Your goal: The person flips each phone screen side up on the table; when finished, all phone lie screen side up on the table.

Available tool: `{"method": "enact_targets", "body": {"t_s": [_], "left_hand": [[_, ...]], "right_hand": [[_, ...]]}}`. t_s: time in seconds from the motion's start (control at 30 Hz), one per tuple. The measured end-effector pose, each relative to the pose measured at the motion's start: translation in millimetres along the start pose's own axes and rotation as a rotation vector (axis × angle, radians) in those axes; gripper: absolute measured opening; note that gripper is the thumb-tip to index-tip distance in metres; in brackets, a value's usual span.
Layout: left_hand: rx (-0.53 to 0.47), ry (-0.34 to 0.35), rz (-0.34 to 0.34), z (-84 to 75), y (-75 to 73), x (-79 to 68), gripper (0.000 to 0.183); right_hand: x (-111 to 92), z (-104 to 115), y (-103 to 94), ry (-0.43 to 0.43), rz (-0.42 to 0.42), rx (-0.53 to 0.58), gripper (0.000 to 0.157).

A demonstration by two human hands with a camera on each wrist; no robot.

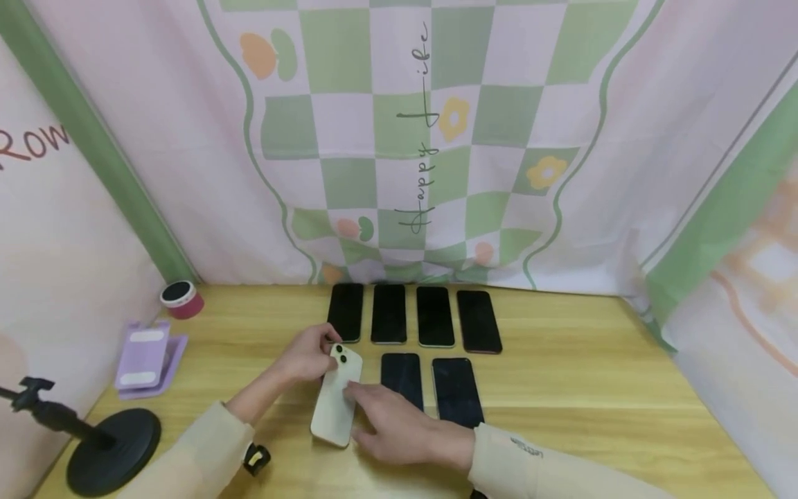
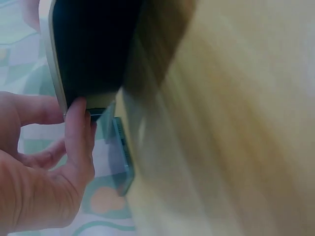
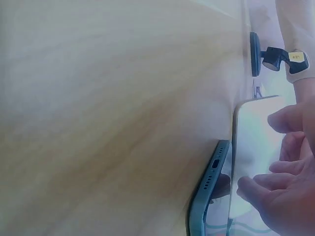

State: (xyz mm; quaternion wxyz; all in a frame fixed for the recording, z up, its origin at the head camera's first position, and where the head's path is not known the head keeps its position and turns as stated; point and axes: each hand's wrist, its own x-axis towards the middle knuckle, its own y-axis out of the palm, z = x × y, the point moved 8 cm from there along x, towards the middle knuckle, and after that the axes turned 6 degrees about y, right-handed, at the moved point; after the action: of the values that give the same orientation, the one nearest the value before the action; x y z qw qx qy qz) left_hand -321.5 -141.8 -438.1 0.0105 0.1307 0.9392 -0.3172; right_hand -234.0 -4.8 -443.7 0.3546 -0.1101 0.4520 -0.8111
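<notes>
- Wood-grain table (image 1: 592,388) fills the lower half of the head view; its near edge is cut off by the frame, and a draped checked cloth (image 1: 386,138) closes it in at the back and both sides.
- Open room: bare wood to the right of the phones and along the left front. The left wrist view shows the tabletop only as motion blur.
- Black round stand base (image 1: 112,450) sits at the near left corner; its arm runs out of frame to the left.
- Six dark phones lie screen up: a back row of four (image 1: 411,315) and two in front (image 1: 430,388). The near ends of the front pair are partly hidden by the right forearm.
- White phone (image 1: 337,402) is tilted up off the table, back and camera lenses toward the head camera, just left of the front pair and just in front of the back row's leftmost phone.
- Left hand (image 1: 305,357) pinches the white phone's top end, thumb and fingers curled on its edges; the left wrist view shows its dark screen side.
- Right hand (image 1: 393,423) rests on the phone's right edge and back. Its fingers look loosely bent, but whether they actually clasp the phone cannot be told.
- Purple holder (image 1: 146,357) and a red-sided round tin (image 1: 181,299) stand at far left, well apart from the hands.
</notes>
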Motion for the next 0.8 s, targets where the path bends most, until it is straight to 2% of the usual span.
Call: {"method": "enact_targets", "body": {"t_s": [0.27, 0.43, 0.57, 0.7, 0.8], "left_hand": [[0.233, 0.069, 0.04, -20.9, -6.8, -4.5, 0.036], [0.341, 0.091, 0.072, -34.4, -0.2, -1.2, 0.03], [0.352, 0.077, 0.095, -40.3, 8.7, 4.2, 0.033], [0.32, 0.083, 0.11, -43.5, 17.7, 7.9, 0.034], [0.265, 0.111, 0.122, -43.7, 26.0, 9.4, 0.032]], "right_hand": [[-2, -8, -0.9, 0.071, 0.028, 0.175, 0.058], [-5, -15, -3.4, 0.121, 0.021, 0.336, 0.053], [-9, -19, -5.5, 0.162, 0.013, 0.441, 0.049], [-13, -23, -7.9, 0.17, -0.006, 0.53, 0.045], [-16, -27, -6.0, 0.216, -0.01, 0.723, 0.042]]}}
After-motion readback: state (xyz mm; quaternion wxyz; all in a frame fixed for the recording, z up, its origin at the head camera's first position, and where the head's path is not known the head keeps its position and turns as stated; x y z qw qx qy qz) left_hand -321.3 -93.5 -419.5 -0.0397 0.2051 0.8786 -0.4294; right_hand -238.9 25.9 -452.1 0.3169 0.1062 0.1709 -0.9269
